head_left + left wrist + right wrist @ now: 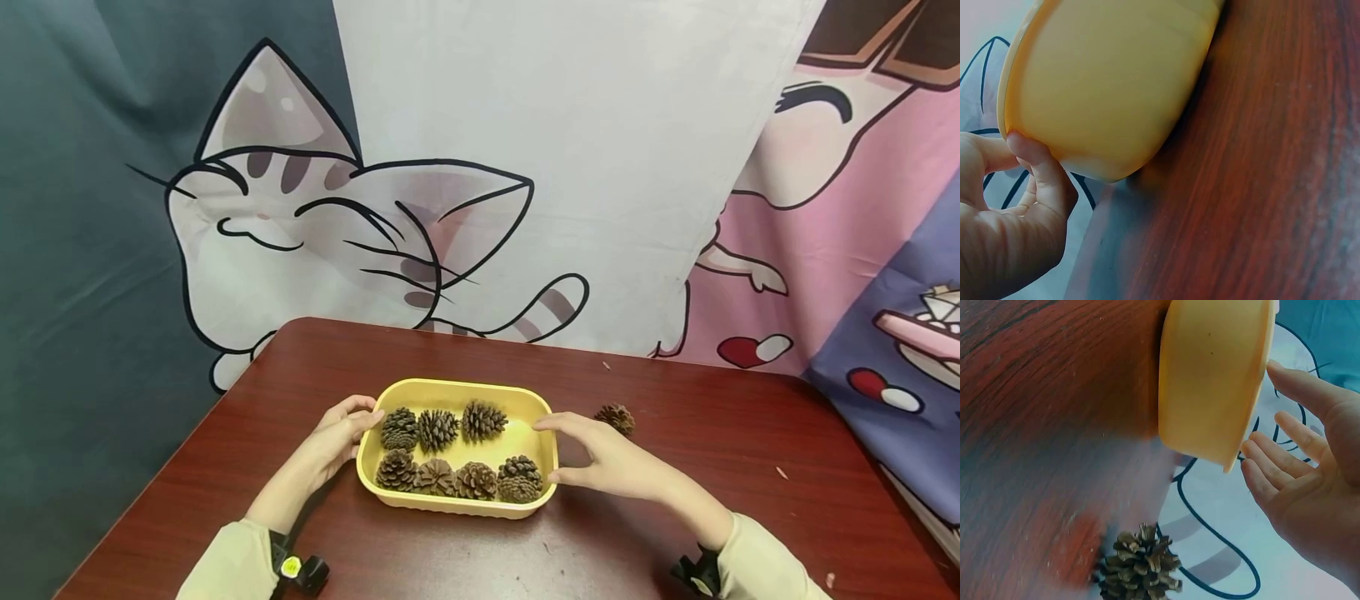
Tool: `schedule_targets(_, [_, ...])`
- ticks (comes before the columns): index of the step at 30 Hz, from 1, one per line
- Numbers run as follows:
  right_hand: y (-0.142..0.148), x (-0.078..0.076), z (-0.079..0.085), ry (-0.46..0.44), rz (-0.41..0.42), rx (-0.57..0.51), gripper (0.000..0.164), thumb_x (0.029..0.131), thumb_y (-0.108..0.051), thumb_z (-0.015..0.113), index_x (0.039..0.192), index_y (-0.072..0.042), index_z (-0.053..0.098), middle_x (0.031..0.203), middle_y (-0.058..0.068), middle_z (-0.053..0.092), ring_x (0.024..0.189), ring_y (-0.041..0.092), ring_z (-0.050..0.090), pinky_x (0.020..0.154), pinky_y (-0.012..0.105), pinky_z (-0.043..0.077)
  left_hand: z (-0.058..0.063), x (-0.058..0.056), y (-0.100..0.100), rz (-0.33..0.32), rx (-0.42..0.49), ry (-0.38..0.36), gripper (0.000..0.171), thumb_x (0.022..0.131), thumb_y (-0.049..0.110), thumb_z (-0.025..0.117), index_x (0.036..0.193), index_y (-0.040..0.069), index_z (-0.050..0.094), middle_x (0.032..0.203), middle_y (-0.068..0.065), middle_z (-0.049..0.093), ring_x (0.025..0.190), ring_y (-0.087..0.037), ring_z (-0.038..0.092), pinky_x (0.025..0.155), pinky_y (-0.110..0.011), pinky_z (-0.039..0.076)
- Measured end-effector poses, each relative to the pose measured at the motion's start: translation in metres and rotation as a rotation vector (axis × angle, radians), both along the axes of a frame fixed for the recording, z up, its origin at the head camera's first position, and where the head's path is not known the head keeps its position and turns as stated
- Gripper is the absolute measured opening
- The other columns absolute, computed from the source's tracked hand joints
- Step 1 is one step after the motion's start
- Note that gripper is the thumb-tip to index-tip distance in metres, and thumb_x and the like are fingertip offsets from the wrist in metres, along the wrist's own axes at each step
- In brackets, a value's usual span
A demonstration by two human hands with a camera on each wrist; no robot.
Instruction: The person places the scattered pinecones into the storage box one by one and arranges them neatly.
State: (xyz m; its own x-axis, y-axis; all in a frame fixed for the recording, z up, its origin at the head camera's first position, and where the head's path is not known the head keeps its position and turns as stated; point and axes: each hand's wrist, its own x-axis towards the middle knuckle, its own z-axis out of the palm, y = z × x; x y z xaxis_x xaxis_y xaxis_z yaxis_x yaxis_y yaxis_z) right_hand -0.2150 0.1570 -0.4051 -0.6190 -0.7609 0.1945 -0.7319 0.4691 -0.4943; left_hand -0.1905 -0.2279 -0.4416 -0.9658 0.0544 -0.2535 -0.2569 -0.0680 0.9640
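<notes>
Seven brown pine cones sit inside one shallow yellow plastic tray with rounded corners [534,414], lower centre of the head view on one dark red-brown wooden table [720,500]: three in the back row [437,428], four in the front row [456,479]. One more loose pine cone [616,417] lies on the table just right of the tray, apart from it, behind the right hand; the right wrist view shows it at bottom centre [1140,565]. Left hand [337,435] is at the tray's left end, fingers curled round the rim; the left wrist view shows a fingertip touching the tray's outer wall [1110,87] under the rim at left of frame. Right hand [611,458] is at the tray's right end, fingers spread and fairly straight, index tip at the far right corner, thumb near the front right corner; in the right wrist view its fingers [1282,459] sit just beside the rim and contact is not clear. Two pale cream sleeves reach into the bottom of the head view, one per arm. One cartoon cat cloth backdrop [315,225] hangs behind the table, filling the upper frame.
</notes>
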Motion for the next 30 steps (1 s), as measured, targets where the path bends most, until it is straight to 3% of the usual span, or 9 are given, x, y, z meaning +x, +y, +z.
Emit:
schedule_targets(6, [0.014,-0.006,-0.001,0.033,-0.010,-0.027,0.057,0.077,-0.021,0.077,0.128,-0.012,0.053,0.128,-0.002,0.054,0.121,0.018,0.049,0.098,0.040,0.041,-0.001,0.001,0.000,0.007,-0.011,-0.001,0.027,0.094,0.010,0.053,0.113,0.000,0.037,0.080,0.003,0.055,0.069,-0.008,0.058,0.060,-0.027,0.053])
schedule_targets(12, [0.032,-0.018,-0.013,0.114,-0.064,-0.061,0.059,0.072,-0.017,0.081,0.125,-0.013,0.056,0.126,-0.002,0.057,0.119,0.018,0.051,0.096,0.037,0.042,-0.002,0.000,0.000,-0.001,-0.020,0.005,0.028,0.094,0.012,0.053,0.113,0.000,0.036,0.081,0.002,0.055,0.069,-0.008,0.057,0.059,-0.027,0.053])
schedule_targets(21, [0.055,-0.032,-0.022,0.158,-0.109,-0.108,0.061,0.070,-0.015,0.082,0.125,-0.020,0.056,0.124,0.001,0.058,0.116,0.018,0.052,0.096,0.013,0.035,0.000,-0.001,0.000,0.004,-0.006,-0.013,0.028,0.094,0.011,0.053,0.113,0.001,0.037,0.081,0.004,0.057,0.068,-0.007,0.058,0.059,-0.027,0.052])
schedule_targets(26, [0.063,-0.037,-0.025,0.140,-0.155,-0.088,0.062,0.069,-0.014,0.083,0.124,-0.018,0.056,0.124,0.007,0.058,0.116,0.020,0.052,0.090,0.021,0.041,0.001,0.000,0.000,0.001,0.001,-0.012,0.024,0.094,0.010,0.052,0.111,0.002,0.038,0.082,0.003,0.057,0.068,-0.007,0.058,0.058,-0.026,0.051])
schedule_targets(30, [0.067,-0.039,-0.031,0.112,-0.198,-0.058,0.060,0.068,-0.014,0.083,0.123,-0.015,0.058,0.125,0.011,0.056,0.118,0.025,0.050,0.094,0.036,0.042,0.001,0.000,0.001,-0.007,-0.002,-0.009,0.025,0.094,0.011,0.052,0.111,0.002,0.037,0.082,0.003,0.057,0.070,-0.008,0.058,0.059,-0.026,0.052])
